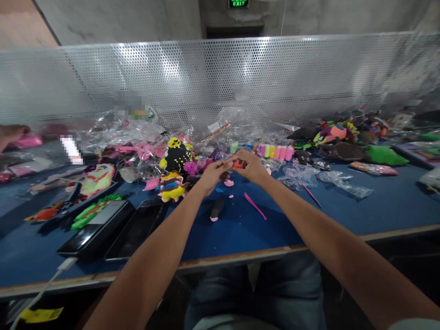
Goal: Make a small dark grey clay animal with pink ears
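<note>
Forearms (156,247) converge to touching hands (213,176) (253,167), right pinching a red piece (238,163), left's grip unclear.

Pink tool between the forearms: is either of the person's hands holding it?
No, the pink tool lies on the blue table, apart from the left hand and right hand, which meet at a red piece.

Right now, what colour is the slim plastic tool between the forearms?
The slim tool is magenta-pink (head view).
</note>
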Tool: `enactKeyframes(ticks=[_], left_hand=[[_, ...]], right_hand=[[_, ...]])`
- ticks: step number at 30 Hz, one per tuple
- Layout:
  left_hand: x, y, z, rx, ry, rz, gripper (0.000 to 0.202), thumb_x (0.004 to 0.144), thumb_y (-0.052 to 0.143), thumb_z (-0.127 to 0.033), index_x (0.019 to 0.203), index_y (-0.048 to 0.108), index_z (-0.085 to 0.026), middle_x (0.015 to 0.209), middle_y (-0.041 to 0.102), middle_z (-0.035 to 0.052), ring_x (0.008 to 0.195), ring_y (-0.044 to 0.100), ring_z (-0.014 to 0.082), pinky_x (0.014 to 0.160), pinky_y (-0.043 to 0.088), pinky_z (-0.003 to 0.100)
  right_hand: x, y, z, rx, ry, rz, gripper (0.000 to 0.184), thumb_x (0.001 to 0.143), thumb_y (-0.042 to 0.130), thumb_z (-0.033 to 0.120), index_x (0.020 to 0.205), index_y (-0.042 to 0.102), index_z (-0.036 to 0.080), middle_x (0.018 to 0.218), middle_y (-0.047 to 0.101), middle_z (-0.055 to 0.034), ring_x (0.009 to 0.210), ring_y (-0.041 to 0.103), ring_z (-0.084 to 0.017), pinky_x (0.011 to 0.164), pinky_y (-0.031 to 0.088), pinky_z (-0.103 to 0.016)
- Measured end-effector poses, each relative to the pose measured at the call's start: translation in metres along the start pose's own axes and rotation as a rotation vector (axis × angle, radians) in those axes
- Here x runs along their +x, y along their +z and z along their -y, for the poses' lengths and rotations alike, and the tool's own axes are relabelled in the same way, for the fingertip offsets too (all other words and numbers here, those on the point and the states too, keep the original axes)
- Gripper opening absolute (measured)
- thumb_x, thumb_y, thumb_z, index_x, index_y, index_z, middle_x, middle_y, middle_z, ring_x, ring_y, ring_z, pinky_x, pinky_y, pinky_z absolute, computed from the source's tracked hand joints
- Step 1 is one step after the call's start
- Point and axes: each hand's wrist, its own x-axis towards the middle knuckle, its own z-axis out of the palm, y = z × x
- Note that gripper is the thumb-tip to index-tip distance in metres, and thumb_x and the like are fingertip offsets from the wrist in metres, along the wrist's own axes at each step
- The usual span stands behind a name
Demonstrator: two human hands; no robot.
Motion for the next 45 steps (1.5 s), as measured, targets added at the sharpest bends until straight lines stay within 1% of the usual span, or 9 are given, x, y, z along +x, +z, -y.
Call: enactKeyframes(ticks=[4, 8, 13, 20, 24, 27, 34, 39, 45], left_hand=[[-0.0003, -0.0002, -0.0004, 0.031, 0.016, 0.004, 0.044, 0.064, 0.082, -0.052, 0.081, 0.069, -0.014, 0.072, 0.059, -0.0009, 0.057, 0.053, 0.0076, 0.057, 0.043, 0.023], [-0.0015, 0.0006, -0.0017, 0.031, 0.02, 0.01, 0.045, 0.063, 0.083, -0.052, 0.082, 0.07, -0.014, 0.073, 0.06, -0.0003, 0.057, 0.053, 0.0072, 0.057, 0.043, 0.022], [-0.0016, 0.0015, -0.0034, 0.04, 0.018, -0.019, 0.047, 0.059, 0.084, -0.054, 0.08, 0.069, -0.014, 0.071, 0.061, 0.0003, 0.056, 0.052, 0.0078, 0.054, 0.043, 0.022], [-0.0019, 0.0015, -0.0042, 0.056, 0.016, -0.04, 0.047, 0.058, 0.085, -0.054, 0.079, 0.069, -0.015, 0.07, 0.059, -0.0004, 0.055, 0.052, 0.0078, 0.054, 0.042, 0.022], [-0.0018, 0.0011, -0.0043, 0.048, 0.016, -0.04, 0.045, 0.058, 0.085, -0.052, 0.078, 0.068, -0.015, 0.068, 0.058, -0.0014, 0.055, 0.052, 0.0082, 0.054, 0.042, 0.023], [-0.0014, 0.0003, -0.0038, 0.059, 0.021, -0.051, 0.045, 0.058, 0.084, -0.053, 0.075, 0.067, -0.015, 0.065, 0.056, -0.0023, 0.055, 0.051, 0.0085, 0.054, 0.041, 0.023], [-0.0024, 0.0015, -0.0048, 0.068, 0.013, -0.061, 0.045, 0.056, 0.085, -0.052, 0.076, 0.07, -0.015, 0.065, 0.056, -0.0014, 0.056, 0.051, 0.009, 0.054, 0.041, 0.023], [-0.0026, 0.002, -0.0056, 0.051, 0.015, -0.061, 0.042, 0.059, 0.084, -0.05, 0.076, 0.07, -0.014, 0.066, 0.058, -0.001, 0.056, 0.051, 0.0088, 0.057, 0.042, 0.024], [-0.001, 0.0011, -0.0054, 0.085, 0.026, -0.082, 0.042, 0.058, 0.084, -0.05, 0.075, 0.071, -0.014, 0.065, 0.058, -0.0007, 0.056, 0.05, 0.009, 0.056, 0.04, 0.024]], right_hand=[[0.0004, -0.0003, -0.0006, -0.007, 0.03, -0.007, 0.03, 0.085, 0.066, 0.052, 0.09, 0.072, 0.023, 0.086, 0.058, -0.004, 0.074, 0.054, -0.017, 0.066, 0.047, -0.031], [0.0009, 0.0, -0.0012, -0.015, 0.018, -0.019, 0.033, 0.085, 0.066, 0.054, 0.086, 0.072, 0.022, 0.084, 0.058, -0.0041, 0.072, 0.053, -0.017, 0.066, 0.046, -0.032], [0.0002, 0.0009, -0.0017, -0.029, 0.024, -0.005, 0.031, 0.086, 0.065, 0.053, 0.09, 0.072, 0.023, 0.085, 0.058, -0.0037, 0.073, 0.054, -0.017, 0.066, 0.046, -0.031], [0.0004, 0.0013, -0.005, -0.05, 0.029, -0.008, 0.024, 0.088, 0.065, 0.046, 0.091, 0.074, 0.025, 0.086, 0.059, -0.0042, 0.076, 0.055, -0.018, 0.068, 0.047, -0.032], [0.0004, 0.0007, -0.0036, -0.074, 0.021, -0.005, 0.025, 0.089, 0.064, 0.047, 0.092, 0.073, 0.024, 0.088, 0.06, -0.0052, 0.076, 0.055, -0.018, 0.068, 0.048, -0.032], [0.0003, 0.0003, -0.0033, -0.089, 0.0, -0.004, 0.023, 0.089, 0.063, 0.045, 0.092, 0.072, 0.024, 0.089, 0.062, -0.0057, 0.078, 0.056, -0.019, 0.07, 0.048, -0.034], [-0.0007, -0.0001, -0.0046, -0.173, -0.057, -0.022, 0.009, 0.089, 0.063, 0.029, 0.088, 0.069, 0.023, 0.091, 0.063, -0.0064, 0.085, 0.058, -0.022, 0.08, 0.049, -0.038], [-0.001, -0.0003, -0.0043, -0.262, -0.087, -0.006, 0.009, 0.09, 0.061, 0.03, 0.092, 0.069, 0.025, 0.094, 0.065, -0.0066, 0.094, 0.059, -0.024, 0.086, 0.048, -0.041], [-0.0008, 0.0002, -0.0051, -0.213, -0.1, -0.009, 0.015, 0.091, 0.061, 0.035, 0.099, 0.068, 0.025, 0.094, 0.066, -0.0066, 0.092, 0.059, -0.023, 0.086, 0.049, -0.041]])
